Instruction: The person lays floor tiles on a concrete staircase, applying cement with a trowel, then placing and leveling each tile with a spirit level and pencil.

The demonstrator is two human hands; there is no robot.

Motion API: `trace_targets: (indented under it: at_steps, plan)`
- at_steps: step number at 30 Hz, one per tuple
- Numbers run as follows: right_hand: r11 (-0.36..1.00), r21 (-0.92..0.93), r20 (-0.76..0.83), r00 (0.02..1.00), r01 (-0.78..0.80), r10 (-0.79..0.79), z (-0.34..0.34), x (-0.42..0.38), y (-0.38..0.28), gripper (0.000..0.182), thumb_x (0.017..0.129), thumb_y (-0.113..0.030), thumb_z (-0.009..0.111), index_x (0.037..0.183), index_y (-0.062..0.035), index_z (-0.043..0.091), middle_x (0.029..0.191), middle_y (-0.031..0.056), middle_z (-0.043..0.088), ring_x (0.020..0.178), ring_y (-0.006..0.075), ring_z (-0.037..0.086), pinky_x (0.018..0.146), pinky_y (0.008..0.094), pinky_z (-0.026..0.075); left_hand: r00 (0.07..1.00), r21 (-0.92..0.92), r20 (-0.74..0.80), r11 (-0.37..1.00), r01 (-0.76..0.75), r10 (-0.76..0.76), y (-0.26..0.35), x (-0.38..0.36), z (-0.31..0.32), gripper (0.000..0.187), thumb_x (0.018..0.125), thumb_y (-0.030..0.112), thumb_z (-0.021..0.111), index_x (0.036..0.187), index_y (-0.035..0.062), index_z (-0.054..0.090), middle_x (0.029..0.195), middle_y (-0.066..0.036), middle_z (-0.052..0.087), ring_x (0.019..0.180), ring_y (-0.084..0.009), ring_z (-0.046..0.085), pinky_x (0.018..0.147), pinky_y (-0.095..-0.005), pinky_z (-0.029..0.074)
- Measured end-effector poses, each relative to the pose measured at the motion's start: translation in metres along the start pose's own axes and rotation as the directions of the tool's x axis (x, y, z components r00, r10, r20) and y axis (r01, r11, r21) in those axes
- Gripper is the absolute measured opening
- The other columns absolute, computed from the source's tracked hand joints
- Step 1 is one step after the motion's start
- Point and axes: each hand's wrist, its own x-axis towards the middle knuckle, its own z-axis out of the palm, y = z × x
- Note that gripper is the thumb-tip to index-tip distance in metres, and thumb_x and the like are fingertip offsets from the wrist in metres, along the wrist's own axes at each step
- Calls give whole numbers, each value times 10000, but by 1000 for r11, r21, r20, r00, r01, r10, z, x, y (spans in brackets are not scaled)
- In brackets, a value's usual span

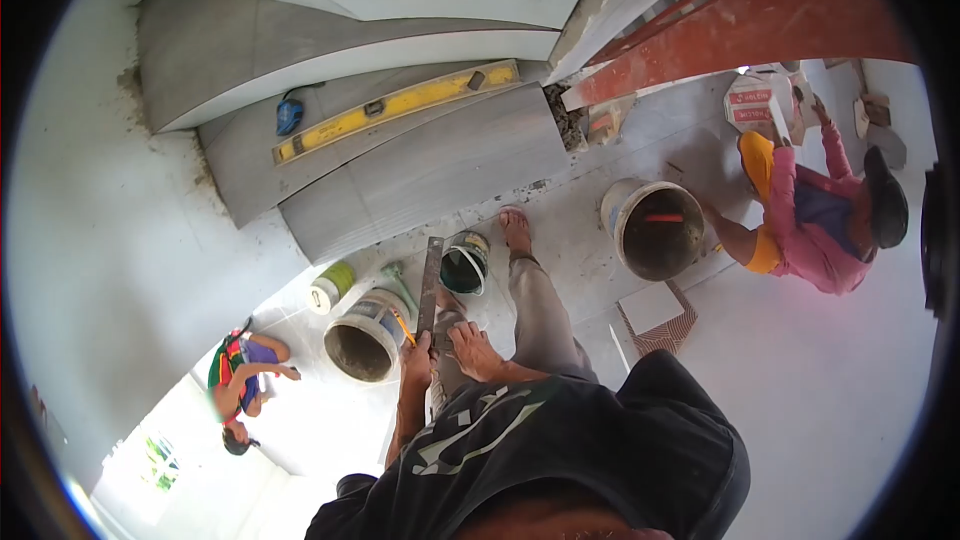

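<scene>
My left hand (416, 362) is closed around the lower end of a long flat metal ruler (431, 280), which points up toward the stairs. An orange pencil (403, 327) sticks out of the same hand, slanting up and left. Over my bent leg lies my right hand (475, 351), just right of the ruler's lower end, its fingers stretched out and apart. A dark bucket with a pale handle (464, 265) stands beyond the ruler, by my foot. Left of my hands is a larger pail (361, 345) with a grimy inside.
Ahead rise grey tiled steps (430, 170) bearing a yellow spirit level (395, 108) and a blue tape measure (289, 117). A large bucket (655, 230) stands right, near a crouching person in pink (815, 205). Another person (245, 380) sits left. Tile pieces (655, 315) lie right.
</scene>
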Motion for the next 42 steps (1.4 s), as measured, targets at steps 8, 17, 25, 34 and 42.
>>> trace_targets:
  at_steps: [8, 17, 25, 34, 42]
  plan:
    - [914, 157, -915, 293, -375, 278, -206, 93, 30, 639, 972, -327, 511, 1384, 97, 271, 1390, 335, 300, 1298, 473, 301, 1111, 541, 211, 979, -250, -154, 953, -170, 134, 37, -31, -44, 202, 934, 228, 607, 824, 80, 525, 642, -27, 511, 479, -122, 483, 404, -243, 340]
    - [859, -508, -718, -582, 62, -382, -568, 29, -207, 548, 966, -389, 551, 1228, 75, 424, 1136, 204, 440, 1075, 304, 460, 914, 447, 416, 656, -54, -32, 654, -754, 754, 243, -83, -13, 117, 897, 118, 649, 896, 39, 563, 798, -34, 547, 713, -143, 536, 625, -276, 476]
    - [785, -489, -731, -313, -379, -607, -595, 21, -273, 571, 824, -386, 728, 1308, -170, 516, 1266, 114, 479, 1207, 288, 484, 887, 461, 454, 609, -527, 224, 621, -581, 761, 464, -169, 115, 207, 928, 166, 602, 936, -41, 581, 779, -85, 582, 597, -101, 448, 501, -211, 351]
    - [728, -601, -599, -417, -331, -684, -606, 31, -256, 361, 826, -247, 748, 1172, -171, 675, 1197, 61, 548, 1038, 218, 603, 780, 350, 497, 679, -410, 192, 686, -601, 709, 552, -154, 212, 185, 916, 86, 581, 986, -67, 505, 753, -172, 589, 528, -164, 534, 413, -242, 332]
    - [657, -659, -509, -425, -366, -748, -619, 34, -240, 349, 824, -278, 747, 1151, -169, 690, 1139, 37, 545, 945, 180, 608, 696, 338, 497, 692, -229, 160, 709, -668, 704, 568, -141, 252, 213, 926, 123, 595, 965, -75, 527, 782, -182, 602, 555, -165, 546, 405, -247, 303]
